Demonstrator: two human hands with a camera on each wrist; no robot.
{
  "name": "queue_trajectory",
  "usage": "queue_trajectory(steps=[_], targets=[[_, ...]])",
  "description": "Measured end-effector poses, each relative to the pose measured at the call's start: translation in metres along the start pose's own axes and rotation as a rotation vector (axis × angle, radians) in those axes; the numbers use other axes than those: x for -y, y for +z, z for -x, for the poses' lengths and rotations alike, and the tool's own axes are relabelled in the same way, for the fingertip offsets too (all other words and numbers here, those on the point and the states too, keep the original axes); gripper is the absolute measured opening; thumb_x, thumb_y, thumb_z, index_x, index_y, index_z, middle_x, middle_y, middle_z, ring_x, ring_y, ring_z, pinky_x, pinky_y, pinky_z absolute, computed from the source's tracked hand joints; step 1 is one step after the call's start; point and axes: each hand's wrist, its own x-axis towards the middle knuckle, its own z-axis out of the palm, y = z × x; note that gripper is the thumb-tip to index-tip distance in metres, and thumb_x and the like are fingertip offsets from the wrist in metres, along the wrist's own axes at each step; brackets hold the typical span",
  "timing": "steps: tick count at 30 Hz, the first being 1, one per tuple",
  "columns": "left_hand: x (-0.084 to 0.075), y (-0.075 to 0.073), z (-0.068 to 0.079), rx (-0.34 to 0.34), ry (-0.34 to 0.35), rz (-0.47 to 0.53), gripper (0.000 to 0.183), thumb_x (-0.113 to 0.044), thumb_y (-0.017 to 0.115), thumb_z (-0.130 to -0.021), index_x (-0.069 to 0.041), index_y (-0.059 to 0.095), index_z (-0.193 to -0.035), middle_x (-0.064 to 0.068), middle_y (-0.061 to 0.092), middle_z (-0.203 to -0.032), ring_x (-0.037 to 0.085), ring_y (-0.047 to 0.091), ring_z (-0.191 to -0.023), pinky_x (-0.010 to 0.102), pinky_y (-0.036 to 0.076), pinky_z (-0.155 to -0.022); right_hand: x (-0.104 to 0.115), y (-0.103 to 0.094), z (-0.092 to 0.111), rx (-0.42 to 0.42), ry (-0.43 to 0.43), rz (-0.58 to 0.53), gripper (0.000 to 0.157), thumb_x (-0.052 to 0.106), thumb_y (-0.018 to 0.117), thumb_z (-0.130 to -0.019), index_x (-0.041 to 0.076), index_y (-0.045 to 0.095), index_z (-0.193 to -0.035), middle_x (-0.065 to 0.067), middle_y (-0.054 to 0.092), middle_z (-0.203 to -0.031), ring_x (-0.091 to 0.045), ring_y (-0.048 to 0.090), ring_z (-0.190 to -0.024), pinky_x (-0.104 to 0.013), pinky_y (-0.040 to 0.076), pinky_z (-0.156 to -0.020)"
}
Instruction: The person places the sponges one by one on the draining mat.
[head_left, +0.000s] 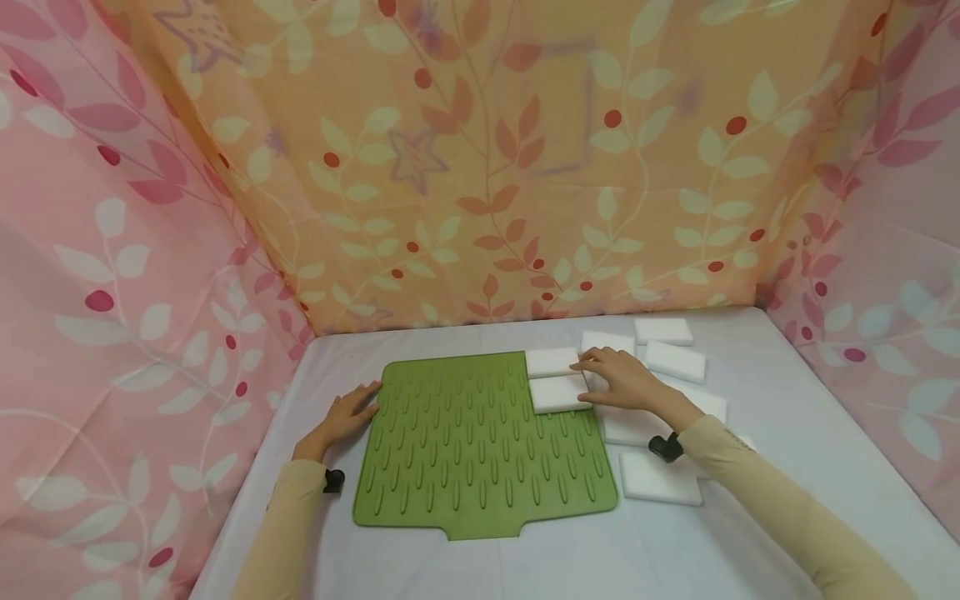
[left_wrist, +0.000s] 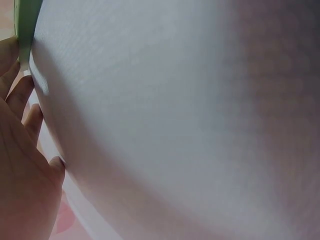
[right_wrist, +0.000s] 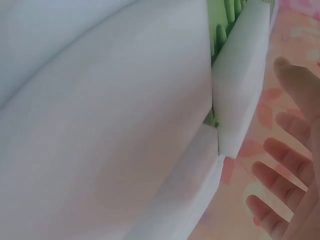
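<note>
A green ridged mat (head_left: 457, 433) lies on the white-covered table, its tab toward the front. At its far right corner rest two white sponge blocks, a back one (head_left: 551, 363) and a front one (head_left: 557, 396), one before the other. My right hand (head_left: 622, 380) hovers at their right ends, fingers spread, the thumb by the front block's right edge. Its fingers (right_wrist: 282, 185) stand apart from the blocks in the right wrist view. With relaxed fingers, my left hand (head_left: 345, 419) touches the mat's left edge; the left wrist view shows fingertips against the green rim (left_wrist: 25, 30).
Several more white sponge blocks lie right of the mat, among them one at the back (head_left: 663, 331) and one near the front (head_left: 660, 479); my right forearm partly covers some. Flowered cloth walls (head_left: 487, 167) enclose the table at the back and sides.
</note>
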Motion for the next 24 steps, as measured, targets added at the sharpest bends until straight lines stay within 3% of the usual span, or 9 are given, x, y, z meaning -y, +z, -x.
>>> queue_trajectory(steps=[10,24], targets=[[0.0,-0.001,0.001,-0.016,0.032,-0.004,0.052,-0.023,0.05,-0.096,-0.004,0.035,-0.142,0.022,0.034,-0.144,0.046,0.023,-0.134,0.071,0.004,-0.101,-0.017,-0.017,0.021,-0.042,0.046,0.003,0.053,0.043,0.071,-0.078,0.013,0.063,-0.121,-0.006,0.059,-0.115,-0.025,0.055,-0.102,-0.049,0.045,-0.078],[0.0,0.0,0.0,-0.015,0.027,-0.023,0.052,-0.025,0.049,-0.096,-0.004,0.035,-0.142,0.021,0.034,-0.145,0.045,0.024,-0.135,0.071,0.006,-0.101,-0.038,-0.031,0.063,-0.075,0.102,0.019,0.051,0.048,0.069,-0.079,0.016,0.064,-0.119,-0.003,0.06,-0.112,-0.027,0.058,-0.096,-0.047,0.046,-0.078]])
